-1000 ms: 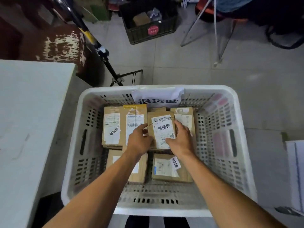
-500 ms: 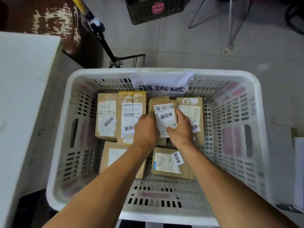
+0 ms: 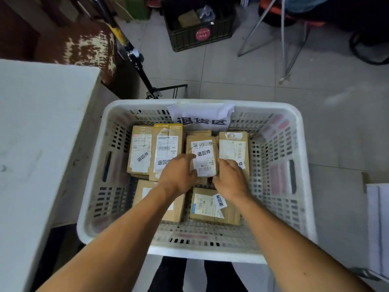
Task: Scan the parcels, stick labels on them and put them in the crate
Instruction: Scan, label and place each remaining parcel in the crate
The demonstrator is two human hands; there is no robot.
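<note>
Hands, left hand point(image 3: 179, 175) and right hand point(image 3: 230, 178), grip loose, fingers touching the parcel point(image 3: 203, 158) in the crate point(image 3: 303, 165).

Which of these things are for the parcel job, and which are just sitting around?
For the job: left hand, right hand, the parcel between them, other parcels, white crate.

Just lying about: black crate, white table, tripod.
</note>
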